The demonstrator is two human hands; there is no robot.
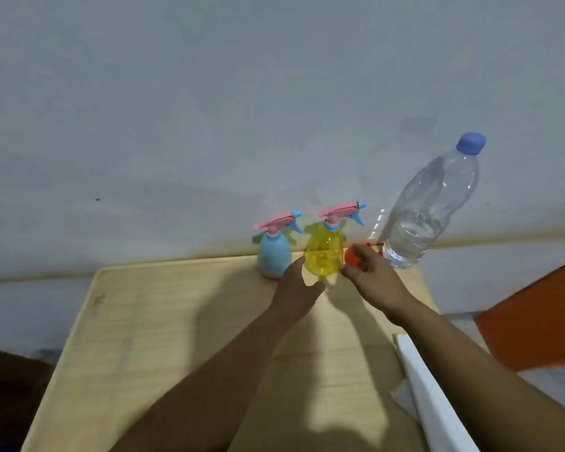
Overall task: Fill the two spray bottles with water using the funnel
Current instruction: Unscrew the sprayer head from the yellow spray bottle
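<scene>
On the wooden table (177,321), far edge by the wall, L hand (296,288) cups the yellow spray bottle (323,256) w/ fingers spread, R hand (372,275) pinches the orange funnel (351,257), blue spray bottle (273,256) just left, capped water bottle (431,207) right.

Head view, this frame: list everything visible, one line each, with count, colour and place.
spray bottles: 2, one blue, one yellow, pink trigger heads on, far table edge
water bottle: 1, clear, blue cap, right of sprayers
funnel: 1, orange, mostly hidden behind right hand
table: 1, light wood
wall: grey, behind table
left hand: against yellow bottle's left side
right hand: fingers at funnel; grip unclear
</scene>
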